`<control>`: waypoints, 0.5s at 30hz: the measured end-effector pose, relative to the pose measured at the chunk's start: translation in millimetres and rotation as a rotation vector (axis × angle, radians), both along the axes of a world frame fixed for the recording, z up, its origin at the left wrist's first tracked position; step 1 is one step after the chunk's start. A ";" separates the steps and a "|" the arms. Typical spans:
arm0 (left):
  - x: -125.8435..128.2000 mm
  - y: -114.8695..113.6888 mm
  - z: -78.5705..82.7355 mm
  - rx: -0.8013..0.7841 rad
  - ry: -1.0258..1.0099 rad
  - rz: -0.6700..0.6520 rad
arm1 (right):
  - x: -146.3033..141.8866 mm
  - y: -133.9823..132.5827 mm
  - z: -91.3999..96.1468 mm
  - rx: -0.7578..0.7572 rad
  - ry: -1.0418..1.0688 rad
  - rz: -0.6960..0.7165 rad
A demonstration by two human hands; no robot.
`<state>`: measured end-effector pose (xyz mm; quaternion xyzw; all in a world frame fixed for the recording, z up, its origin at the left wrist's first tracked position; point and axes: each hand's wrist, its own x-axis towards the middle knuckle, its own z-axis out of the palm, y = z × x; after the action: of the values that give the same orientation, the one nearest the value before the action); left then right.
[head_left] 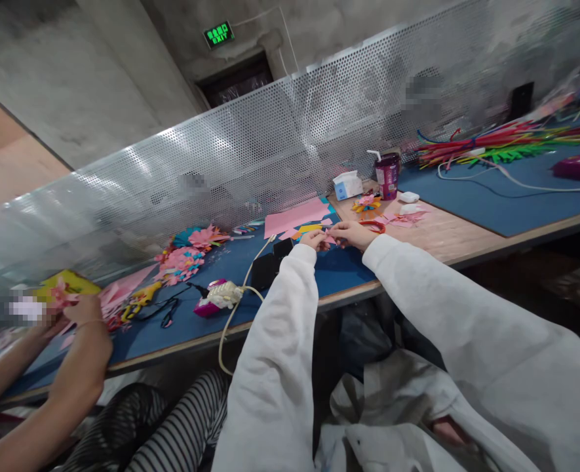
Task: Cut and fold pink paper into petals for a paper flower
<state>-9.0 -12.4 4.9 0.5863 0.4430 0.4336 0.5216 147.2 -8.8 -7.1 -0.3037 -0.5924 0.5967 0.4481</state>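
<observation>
Over the blue mat, my left hand [314, 240] and my right hand [352, 233] meet, fingers pinched together on a small piece of pink paper [329, 238]. Both hands grip that same piece; its exact shape is too small to tell. Just behind my fingers lie a yellow paper strip [310, 229] and a large pink paper sheet [297, 217]. A red ring-shaped object [374, 226] rests right beside my right hand. Further right are pink paper scraps [404, 219] and an orange, yellow and pink paper flower [367, 203].
At left, a co-worker's hands [80, 311] hold pink paper. Near them are pink and blue paper flowers [184, 262], yellow-handled scissors [142, 300] and a power strip [221, 295] with a cable. A purple cup [386, 176], a tissue pack [347, 185] and colourful pipe cleaners [486, 142] stand or lie rightward.
</observation>
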 end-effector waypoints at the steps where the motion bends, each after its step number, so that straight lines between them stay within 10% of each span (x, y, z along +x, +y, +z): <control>1: 0.0 -0.1 0.1 -0.001 0.001 -0.003 | -0.3 -0.2 0.4 0.001 -0.006 -0.007; 15: 1.1 -2.8 1.1 0.043 0.028 -0.013 | -2.1 0.6 0.4 0.049 -0.055 -0.056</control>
<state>-7.9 -15.2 6.0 0.6062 0.4369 0.4314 0.5056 145.1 -8.2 -6.7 -0.3251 -0.6102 0.5607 0.4556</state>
